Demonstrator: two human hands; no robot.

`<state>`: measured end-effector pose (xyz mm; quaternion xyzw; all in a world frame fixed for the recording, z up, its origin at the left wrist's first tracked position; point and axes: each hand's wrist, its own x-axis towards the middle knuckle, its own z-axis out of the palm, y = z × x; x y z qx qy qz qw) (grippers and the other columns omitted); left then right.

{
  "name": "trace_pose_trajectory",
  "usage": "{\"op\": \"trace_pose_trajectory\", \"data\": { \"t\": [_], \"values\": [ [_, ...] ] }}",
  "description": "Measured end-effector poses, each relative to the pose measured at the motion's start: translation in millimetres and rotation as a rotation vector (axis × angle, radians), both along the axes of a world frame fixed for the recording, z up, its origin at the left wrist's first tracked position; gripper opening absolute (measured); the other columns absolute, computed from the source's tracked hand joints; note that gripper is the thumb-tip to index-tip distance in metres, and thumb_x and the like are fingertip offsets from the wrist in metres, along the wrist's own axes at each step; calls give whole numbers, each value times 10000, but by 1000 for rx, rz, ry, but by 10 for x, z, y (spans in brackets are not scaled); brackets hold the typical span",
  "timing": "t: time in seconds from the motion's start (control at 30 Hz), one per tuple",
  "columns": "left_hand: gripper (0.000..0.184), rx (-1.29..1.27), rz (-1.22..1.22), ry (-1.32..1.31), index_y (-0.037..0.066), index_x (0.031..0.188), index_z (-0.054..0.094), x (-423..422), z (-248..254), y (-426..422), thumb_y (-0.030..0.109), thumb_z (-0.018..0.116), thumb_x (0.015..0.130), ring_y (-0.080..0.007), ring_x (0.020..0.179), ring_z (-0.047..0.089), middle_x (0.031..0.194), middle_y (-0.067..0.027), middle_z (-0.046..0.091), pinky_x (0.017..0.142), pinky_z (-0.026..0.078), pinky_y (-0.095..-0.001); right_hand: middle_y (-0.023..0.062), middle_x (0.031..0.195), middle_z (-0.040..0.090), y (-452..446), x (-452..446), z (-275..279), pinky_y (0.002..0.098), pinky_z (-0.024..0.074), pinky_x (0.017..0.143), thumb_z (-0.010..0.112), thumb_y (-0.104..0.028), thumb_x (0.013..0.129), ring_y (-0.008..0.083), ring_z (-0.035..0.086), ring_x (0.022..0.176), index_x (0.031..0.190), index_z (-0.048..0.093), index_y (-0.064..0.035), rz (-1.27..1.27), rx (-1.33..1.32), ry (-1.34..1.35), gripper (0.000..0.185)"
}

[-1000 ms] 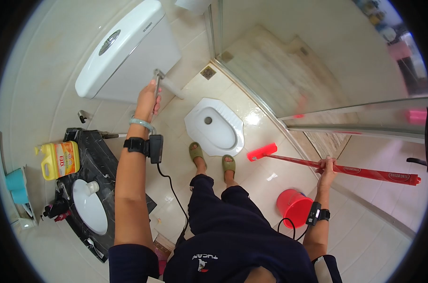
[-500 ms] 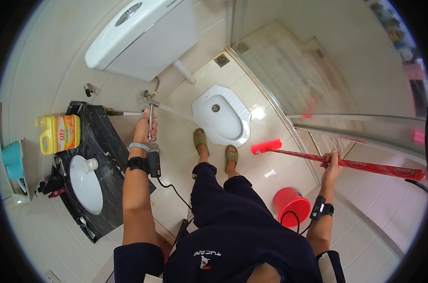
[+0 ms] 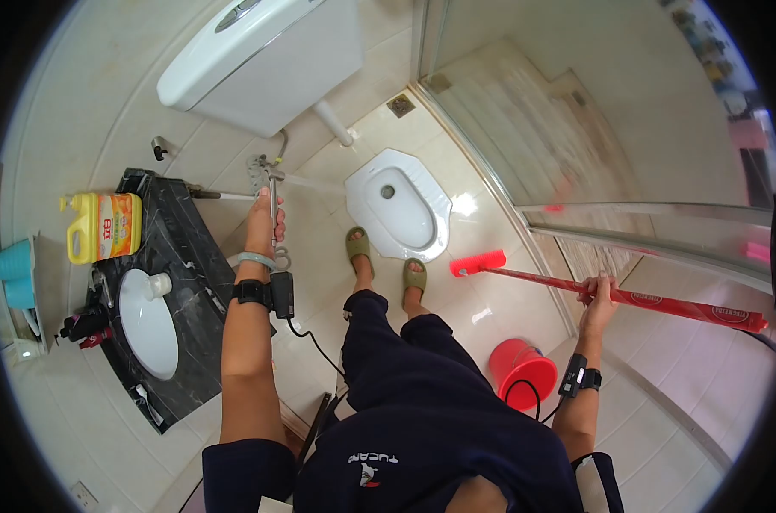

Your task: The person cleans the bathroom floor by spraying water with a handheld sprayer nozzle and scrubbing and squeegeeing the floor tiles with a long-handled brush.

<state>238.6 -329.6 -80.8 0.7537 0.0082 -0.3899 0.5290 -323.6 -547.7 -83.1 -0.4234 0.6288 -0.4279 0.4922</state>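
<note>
My left hand [image 3: 261, 224] is closed around a silver handheld sprayer [image 3: 274, 198], its head pointing away from me. A faint whitish jet of water runs from the sprayer toward the white squat toilet [image 3: 412, 224] in the floor. On the other side, my right hand [image 3: 599, 297] grips the red handle of a floor brush [image 3: 687, 309]. The brush's red bristled head [image 3: 478, 263] rests on the tiles, just right of the toilet. Both wrists carry black straps with small cabled devices.
A red bucket [image 3: 522, 376] stands on the floor, lower right. At left, a black counter [image 3: 201, 316] holds a white basin [image 3: 146, 338] and a yellow detergent jug [image 3: 107, 227]. A white cistern [image 3: 277, 73] hangs on the wall. Glass panels [image 3: 610, 111] line the right.
The whole view has shifted slightly. Both hands keep their grips, and the brush head stays beside the toilet. Water still sprays from the sprayer.
</note>
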Motion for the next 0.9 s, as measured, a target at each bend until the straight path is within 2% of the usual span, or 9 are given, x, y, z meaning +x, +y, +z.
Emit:
{"op": "trace_pose_trajectory", "data": {
  "t": [0.27,0.33,0.5,0.57,0.77,0.8,0.83,0.9],
  "values": [
    [475,110,-139,66,75,904,533,-405,-42,-47,535,416,932,-83,346,361,549,12,453,322,273,-239,0,631,467,69,-116,-2,231,425,432,567,-248,898,122,545,613,755,446,-107,-18,1,13,235],
    [474,86,-243,152,78,900,535,-602,-45,-66,538,423,929,-82,351,370,549,16,453,325,283,-235,18,626,493,86,-114,8,238,416,417,564,-203,893,123,539,587,725,448,-102,-45,-23,-9,227],
    [453,155,-480,195,90,910,521,-1088,-83,-139,529,414,937,-71,364,361,549,26,446,333,285,-230,14,623,486,215,-254,-2,241,427,400,571,-197,890,128,544,579,725,447,-101,-102,-42,-31,227],
    [469,118,-597,273,76,910,519,-1243,-59,-159,533,416,936,-70,365,363,552,26,443,335,293,-228,10,619,481,383,-338,41,243,432,405,566,-190,891,128,541,583,728,449,-103,-154,-50,-41,219],
    [465,-24,-749,237,63,891,525,-1600,18,-338,507,403,953,-59,361,351,551,20,430,328,287,-209,-4,648,420,1088,-818,111,258,425,445,535,-188,907,134,522,692,725,417,-125,-164,-15,-154,226],
    [459,-60,-777,199,60,896,527,-1671,29,-362,495,394,961,-56,364,349,552,19,430,330,285,-204,14,679,435,1257,-904,198,274,483,485,517,-190,917,144,521,717,735,412,-118,-182,2,-152,222],
    [459,-76,-796,207,60,896,527,-1728,40,-370,495,394,961,-56,364,349,552,19,430,330,285,-204,14,679,435,1435,-953,281,274,483,485,517,-190,917,144,521,717,735,412,-118,-199,-14,-140,222],
    [445,-178,-801,188,58,900,533,-1871,69,-366,469,377,972,-51,370,345,555,18,432,334,281,-200,28,686,437,1819,-1018,447,300,551,572,499,-198,930,158,524,707,748,406,-105,-211,-61,-175,225]
  ]
}}
